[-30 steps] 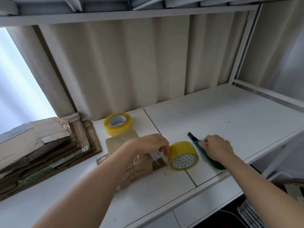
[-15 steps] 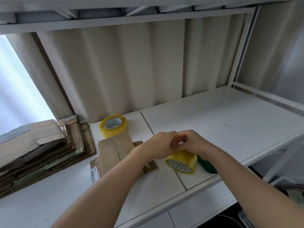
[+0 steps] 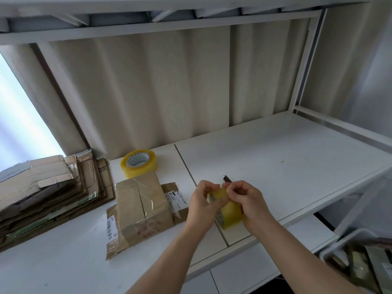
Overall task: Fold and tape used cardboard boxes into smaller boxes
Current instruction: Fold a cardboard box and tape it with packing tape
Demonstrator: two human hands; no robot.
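Observation:
A yellow tape roll (image 3: pixel 229 212) is lifted off the white shelf between both hands. My left hand (image 3: pixel 202 205) grips its left side, fingers curled over the rim. My right hand (image 3: pixel 247 200) holds the right side, thumb and forefinger pinched at the top of the roll. A folded, taped small cardboard box (image 3: pixel 142 209) lies flat on the shelf to the left of my hands, with a barcode label on its near flap. The tip of a utility knife (image 3: pixel 226 178) shows just behind my hands; the rest is hidden.
A second yellow tape roll (image 3: pixel 139 163) lies behind the box. A stack of flattened cardboard (image 3: pixel 46 194) fills the left end of the shelf (image 3: pixel 286 158). A white bin (image 3: pixel 339 246) with cardboard pieces sits at lower right, below the shelf edge.
My left hand left the box and my right hand left the knife. Both came together on the tape roll and lifted it off the shelf, leaving the box uncovered.

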